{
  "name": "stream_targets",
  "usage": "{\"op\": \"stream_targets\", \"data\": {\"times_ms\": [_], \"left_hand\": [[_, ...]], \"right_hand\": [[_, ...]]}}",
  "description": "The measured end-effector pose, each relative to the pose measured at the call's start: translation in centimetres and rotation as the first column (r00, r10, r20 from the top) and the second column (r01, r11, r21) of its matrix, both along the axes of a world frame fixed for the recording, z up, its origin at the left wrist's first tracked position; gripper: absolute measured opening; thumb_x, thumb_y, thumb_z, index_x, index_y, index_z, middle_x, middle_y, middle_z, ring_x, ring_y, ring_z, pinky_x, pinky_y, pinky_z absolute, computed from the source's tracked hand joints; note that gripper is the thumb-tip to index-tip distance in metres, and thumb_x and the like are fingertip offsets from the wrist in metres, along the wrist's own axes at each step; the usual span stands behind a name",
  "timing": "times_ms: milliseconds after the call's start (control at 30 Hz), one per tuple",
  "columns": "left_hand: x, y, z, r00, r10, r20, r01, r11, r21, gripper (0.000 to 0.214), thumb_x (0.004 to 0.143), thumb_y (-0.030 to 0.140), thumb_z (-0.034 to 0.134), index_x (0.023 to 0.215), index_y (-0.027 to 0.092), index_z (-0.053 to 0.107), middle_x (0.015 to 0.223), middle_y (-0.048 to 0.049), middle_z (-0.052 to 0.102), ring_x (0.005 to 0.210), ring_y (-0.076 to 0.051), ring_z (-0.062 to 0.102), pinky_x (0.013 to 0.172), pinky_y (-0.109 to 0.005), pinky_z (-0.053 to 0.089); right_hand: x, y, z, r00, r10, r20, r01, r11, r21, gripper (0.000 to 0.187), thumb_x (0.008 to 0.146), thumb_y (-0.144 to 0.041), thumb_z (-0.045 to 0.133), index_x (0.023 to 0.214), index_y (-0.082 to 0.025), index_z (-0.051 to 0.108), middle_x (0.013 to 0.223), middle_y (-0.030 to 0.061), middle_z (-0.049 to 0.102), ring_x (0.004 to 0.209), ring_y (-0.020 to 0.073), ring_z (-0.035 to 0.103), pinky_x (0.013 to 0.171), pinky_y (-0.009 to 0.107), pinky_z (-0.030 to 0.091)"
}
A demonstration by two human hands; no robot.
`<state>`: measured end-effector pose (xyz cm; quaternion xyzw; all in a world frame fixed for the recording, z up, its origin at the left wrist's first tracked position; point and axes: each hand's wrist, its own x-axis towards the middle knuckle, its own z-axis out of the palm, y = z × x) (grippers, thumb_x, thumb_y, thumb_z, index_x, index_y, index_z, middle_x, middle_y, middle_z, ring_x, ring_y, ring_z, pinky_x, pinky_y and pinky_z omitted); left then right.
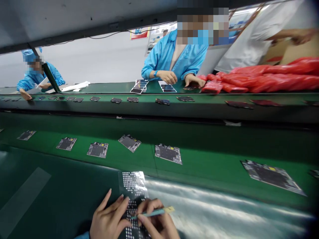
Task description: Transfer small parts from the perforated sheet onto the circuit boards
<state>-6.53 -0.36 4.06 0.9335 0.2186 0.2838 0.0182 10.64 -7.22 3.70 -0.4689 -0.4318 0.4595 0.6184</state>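
Closest in, at six o'clock, the left hand [108,220] and the right hand [156,220] sit over a clear sheet printed with rows of white dots [133,186], which lies flat on a glossy dark green bench mat [57,199] and runs beneath both hands. The left hand's fingers [114,207] are open and spread, their tips at the sheet's left edge; whether they press on it, I cannot tell. The right hand's fingers [147,206] are closed, gripping a slim teal stick [152,214] across the sheet, its tan tip [169,209] pointing toward three o'clock. A clear plastic strip [25,196] lies on the mat at eight o'clock.

Beyond, from ten to two o'clock, a green conveyor belt [149,149] carries a spaced row of circuit boards [97,150], each with a dark centre. Farther on, a second belt [124,107] bears smaller dark boards [116,100].

At twelve o'clock, a co-worker in a blue smock [174,56] has both hands on a green bench [119,88] near two sheets of dark panels [139,86]. Red plastic bags [269,76] are heaped at one o'clock, below a person in white [251,39] reaching across a cardboard box [296,49] — and a second blue-smocked co-worker [37,74] works at eleven o'clock.
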Motion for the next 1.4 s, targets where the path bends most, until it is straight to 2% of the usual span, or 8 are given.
{"op": "stream_targets", "data": {"times_ms": [200,300,367,500,667,833,1033,1400], "left_hand": [[1.0,1.3,1.5,0.999,-0.025,0.021,0.026,0.999,-0.027,0.043,0.088,0.048,0.05,0.116,0.016,0.055,0.091,-0.0027,0.074,0.084,-0.018,0.07,0.091,-0.03,0.052],[4.7,5.4,2.9,0.995,0.096,-0.038,-0.101,0.985,-0.142,0.037,0.089,0.049,0.047,0.11,0.02,0.057,0.097,-0.0032,0.072,0.091,-0.02,0.068,0.092,-0.037,0.051],[7.9,9.2,3.2,0.966,0.194,-0.172,-0.222,0.961,-0.165,0.037,0.091,0.043,0.045,0.118,0.018,0.053,0.12,-0.0091,0.062,0.114,-0.024,0.055,0.098,-0.042,0.045],[12.7,14.3,1.7,0.952,0.185,-0.245,-0.228,0.96,-0.163,0.048,0.084,0.043,0.057,0.124,0.016,0.049,0.139,-0.0157,0.043,0.129,-0.03,0.037,0.103,-0.05,0.035],[13.1,11.1,-0.7,0.926,0.217,-0.309,-0.277,0.946,-0.167,0.056,0.085,0.047,0.052,0.125,0.008,0.05,0.136,-0.0249,0.042,0.124,-0.037,0.042,0.095,-0.052,0.041],[12.8,7.6,-0.8,0.916,0.239,-0.323,-0.292,0.948,-0.127,0.061,0.083,0.05,0.053,0.127,0.008,0.05,0.132,-0.0251,0.047,0.115,-0.037,0.052,0.092,-0.053,0.044],[13.2,8.6,0.3,0.944,0.137,-0.3,-0.193,0.967,-0.164,0.05,0.085,0.048,0.053,0.122,0.015,0.054,0.134,-0.0183,0.047,0.122,-0.033,0.046,0.098,-0.052,0.04],[13.8,9.1,2.0,0.919,-0.001,-0.395,-0.109,0.96,-0.257,0.046,0.087,0.042,0.053,0.126,0.017,0.051,0.142,-0.0127,0.038,0.127,-0.029,0.041,0.099,-0.047,0.04]], "right_hand": [[4.5,3.5,3.9,0.954,-0.213,-0.211,0.229,0.972,0.053,0.027,0.073,-0.034,0.074,0.071,-0.024,0.049,0.065,-0.0028,0.06,0.055,0.0127,0.059,0.056,0.025,0.053],[7.6,5.7,6.2,0.911,-0.318,-0.261,0.337,0.941,0.028,0.036,0.062,-0.038,0.081,0.072,-0.024,0.05,0.065,-0.0045,0.06,0.056,0.013,0.06,0.06,0.029,0.057],[8.8,7.2,6.9,0.898,-0.349,-0.267,0.363,0.932,0.004,0.042,0.056,-0.04,0.084,0.075,-0.023,0.051,0.067,-0.0044,0.062,0.058,0.0143,0.062,0.063,0.034,0.059],[9.8,10.0,6.3,0.91,-0.332,-0.248,0.334,0.942,-0.033,0.046,0.054,-0.043,0.082,0.079,-0.023,0.049,0.065,-0.005,0.063,0.058,0.0158,0.065,0.069,0.039,0.06],[10.4,13.8,3.5,0.917,-0.35,-0.191,0.341,0.937,-0.078,0.046,0.054,-0.041,0.081,0.079,-0.023,0.046,0.055,-0.0081,0.059,0.056,0.0183,0.066,0.067,0.038,0.06],[11.1,16.1,0.5,0.916,-0.379,-0.133,0.361,0.921,-0.145,0.041,0.056,-0.037,0.079,0.073,-0.024,0.044,0.048,-0.0054,0.061,0.049,0.0231,0.067,0.057,0.039,0.06],[11.9,15.8,-0.8,0.915,-0.403,-0.018,0.397,0.907,-0.137,0.04,0.057,-0.036,0.077,0.076,-0.023,0.045,0.048,-0.0024,0.066,0.05,0.0249,0.069,0.051,0.033,0.058],[13.2,14.8,-0.7,0.898,-0.438,0.04,0.44,0.891,-0.109,0.036,0.058,-0.034,0.076,0.075,-0.023,0.047,0.049,-0.0029,0.067,0.05,0.0235,0.07,0.049,0.031,0.056]]}}
